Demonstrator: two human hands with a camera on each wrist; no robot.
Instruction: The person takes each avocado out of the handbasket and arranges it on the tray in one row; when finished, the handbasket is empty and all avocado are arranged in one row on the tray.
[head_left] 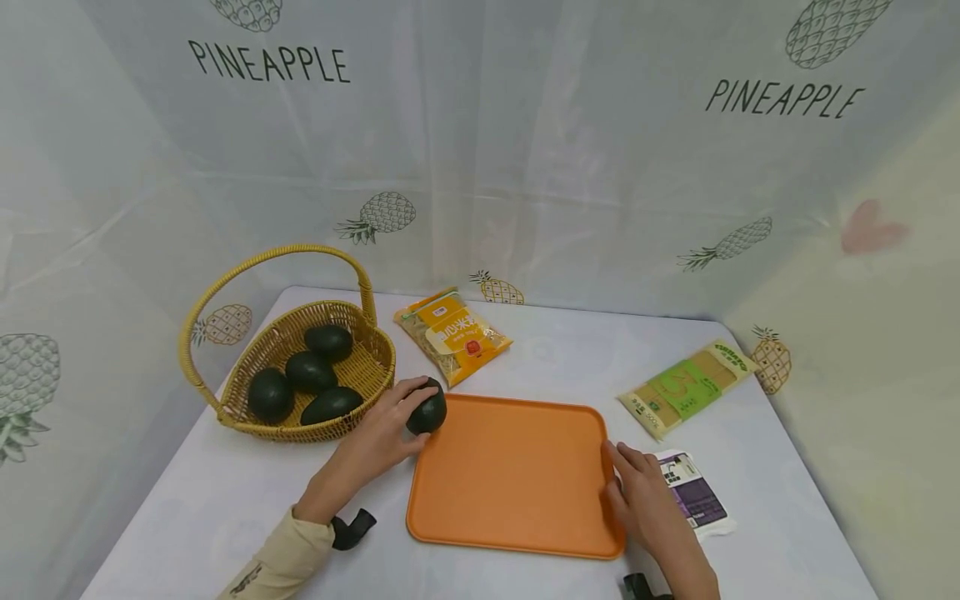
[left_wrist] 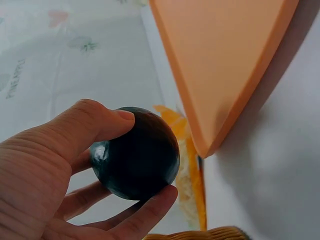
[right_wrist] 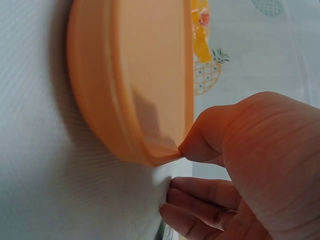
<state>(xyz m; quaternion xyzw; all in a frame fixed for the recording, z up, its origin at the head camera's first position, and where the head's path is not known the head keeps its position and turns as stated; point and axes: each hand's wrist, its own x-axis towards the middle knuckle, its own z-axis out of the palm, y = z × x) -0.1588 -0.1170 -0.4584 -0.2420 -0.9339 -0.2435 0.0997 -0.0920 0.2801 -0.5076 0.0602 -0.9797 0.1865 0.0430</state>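
Note:
My left hand (head_left: 390, 425) grips a dark green avocado (head_left: 429, 411) by the back left corner of an orange tray (head_left: 517, 479). In the left wrist view, thumb and fingers curve round the avocado (left_wrist: 140, 157), apart from the tray (left_wrist: 220, 65). At the tray's right side, my right hand (head_left: 648, 496) touches the rim. The right wrist view has the right thumb (right_wrist: 200, 142) against the tray's rim (right_wrist: 120, 100), the other fingers lower down beside it. Several more avocados (head_left: 311, 372) lie in a yellow wicker basket (head_left: 258, 342) on the left.
Behind the tray lies an orange food packet (head_left: 453, 335). A green-labelled packet of noodles (head_left: 688, 388) is at the back right, and a white and purple package (head_left: 697, 496) lies beside the right hand. The basket's tall handle (head_left: 300, 249) arches up. A pineapple-print curtain (head_left: 525, 150) hangs behind the table.

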